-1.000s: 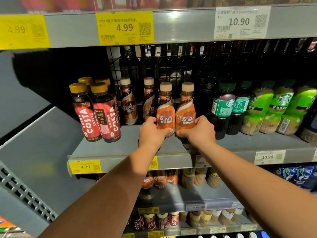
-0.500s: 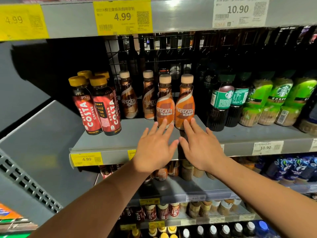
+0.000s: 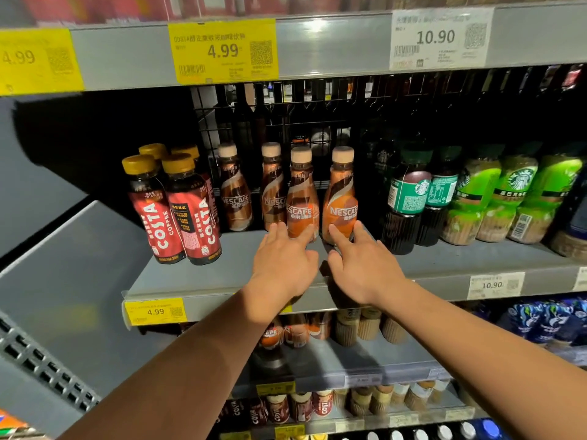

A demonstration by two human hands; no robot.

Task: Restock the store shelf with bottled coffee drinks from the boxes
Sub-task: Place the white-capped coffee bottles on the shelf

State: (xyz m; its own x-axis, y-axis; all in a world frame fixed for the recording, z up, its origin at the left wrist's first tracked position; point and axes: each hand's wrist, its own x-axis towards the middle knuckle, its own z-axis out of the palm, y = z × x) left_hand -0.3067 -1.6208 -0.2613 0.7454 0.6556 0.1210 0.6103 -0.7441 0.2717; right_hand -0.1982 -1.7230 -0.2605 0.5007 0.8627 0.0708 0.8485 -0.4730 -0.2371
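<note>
Fingers (image 3: 303, 239) of left hand (image 3: 282, 265) and right hand (image 3: 365, 268) are wide, holding nothing. Two bottles (image 3: 302, 201) stand placed; shelf (image 3: 228, 271) has room left, I think.

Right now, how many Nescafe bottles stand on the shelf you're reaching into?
4. Front: orange bottle by the left hand, another orange bottle by the right hand. Behind, leftward: two brown bottles. Others may hide further back.

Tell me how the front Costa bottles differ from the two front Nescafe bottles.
The Costa bottles have yellow caps and red labels; the Nescafe bottles have beige caps and orange wraps. Costa bottles stand nearer the shelf edge, untouched; the Nescafe bottles have the left hand and right hand at their bases. All stand upright.
</note>
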